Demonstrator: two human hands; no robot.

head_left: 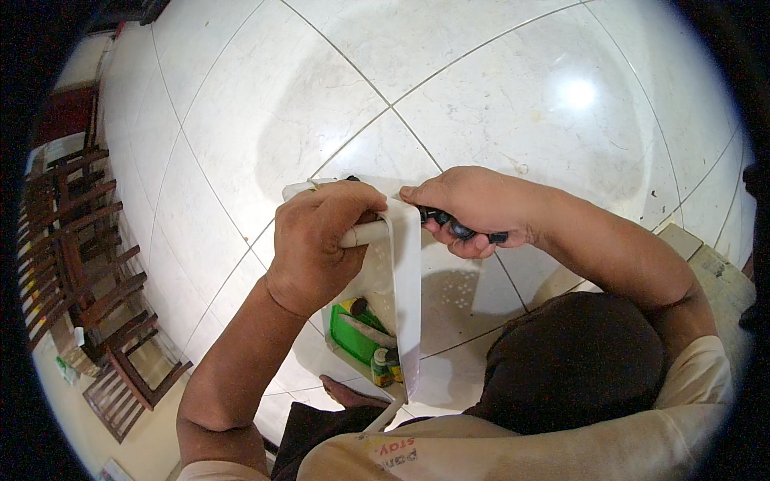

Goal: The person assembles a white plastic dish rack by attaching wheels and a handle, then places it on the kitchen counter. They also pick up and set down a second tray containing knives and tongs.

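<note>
A white panel [407, 305] stands on edge in front of me, seen almost edge-on. My left hand [325, 236] is closed around a cream-white tubular bar [365, 234] at the panel's left side, near its top. On the other side, my right hand [477, 210] wraps round a black object [459, 228] with rounded, shiny parts. Its tip lies close to the panel; whether they touch I cannot tell. The palm and fingers hide most of the black object, so its kind is unclear. My right thumb points at the panel's upper edge.
Below my left hand sits a green tray [353, 337] with small bottles [381, 369] beside it. A bare foot [353, 393] rests nearby. White tiles [385, 56] cover the floor. Dark wooden furniture [88, 256] stands at the left, and a greyish board [722, 280] lies at the right.
</note>
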